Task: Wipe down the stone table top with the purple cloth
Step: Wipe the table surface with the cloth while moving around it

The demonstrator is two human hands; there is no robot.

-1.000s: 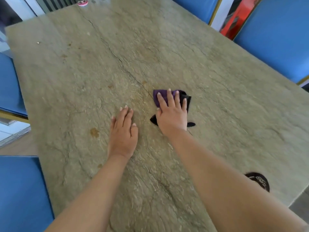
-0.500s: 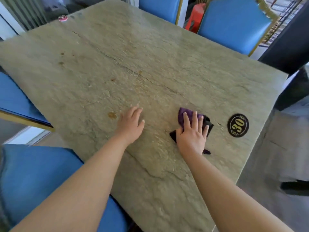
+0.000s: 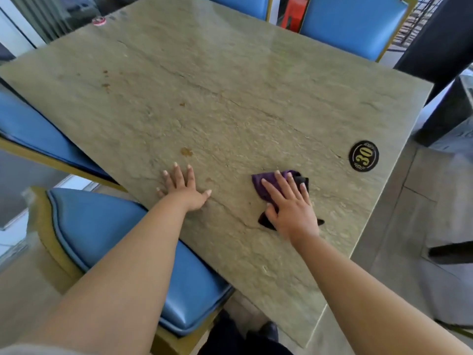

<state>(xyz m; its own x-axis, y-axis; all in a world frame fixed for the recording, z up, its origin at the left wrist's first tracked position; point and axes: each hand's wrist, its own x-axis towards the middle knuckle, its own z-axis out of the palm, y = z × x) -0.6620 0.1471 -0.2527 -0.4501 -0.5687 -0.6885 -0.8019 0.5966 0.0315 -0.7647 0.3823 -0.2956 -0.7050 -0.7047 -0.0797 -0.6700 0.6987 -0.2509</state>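
The grey-green stone table top (image 3: 230,80) fills most of the head view. A crumpled purple cloth (image 3: 261,184) with dark edges lies on it near the right front corner. My right hand (image 3: 289,206) presses flat on the cloth, fingers spread, covering most of it. My left hand (image 3: 183,188) rests flat on the bare stone near the table's front left edge, fingers apart, holding nothing. Brown stains (image 3: 186,151) mark the stone just beyond my left hand.
A black round badge (image 3: 363,156) reading 30 sits near the right edge. A small red-white cap (image 3: 99,21) lies at the far left corner. Blue padded chairs (image 3: 122,242) stand at the left, and more blue chairs (image 3: 350,24) stand beyond the far side. Tiled floor lies to the right.
My view has pulled back and turned, so the table's right front corner and badge came into sight. My right hand has slid the cloth toward that corner; my left hand stays flat on the stone.
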